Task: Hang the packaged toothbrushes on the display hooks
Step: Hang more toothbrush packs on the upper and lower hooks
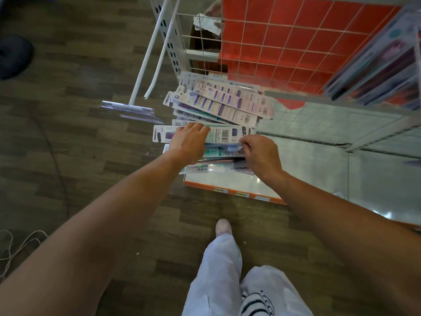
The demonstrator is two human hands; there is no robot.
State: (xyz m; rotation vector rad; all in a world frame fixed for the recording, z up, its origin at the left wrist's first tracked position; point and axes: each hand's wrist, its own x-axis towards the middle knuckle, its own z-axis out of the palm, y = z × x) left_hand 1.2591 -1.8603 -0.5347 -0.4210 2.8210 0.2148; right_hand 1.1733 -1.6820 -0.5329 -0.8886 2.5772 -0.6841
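While the head view looks down, a loose heap of white and purple carded toothbrush packs [218,103] lies on the left end of a pale glossy shelf with an orange front edge [230,190]. Both hands are on the top white pack with a barcode [219,135], lying crosswise at the near side of the heap. Left hand [190,140]: palm down on the pack's left half, fingers laid across it, thumb hidden, so can't tell if it grips. Right hand [259,153]: fingers curled, pinching that pack's near right edge. White wire display hook with a clear plastic label holder [148,62] juts out left of the heap, bare. Behind it is a red back panel with a white wire grid [284,42]. More packs [387,65] hang at upper right, blurred.
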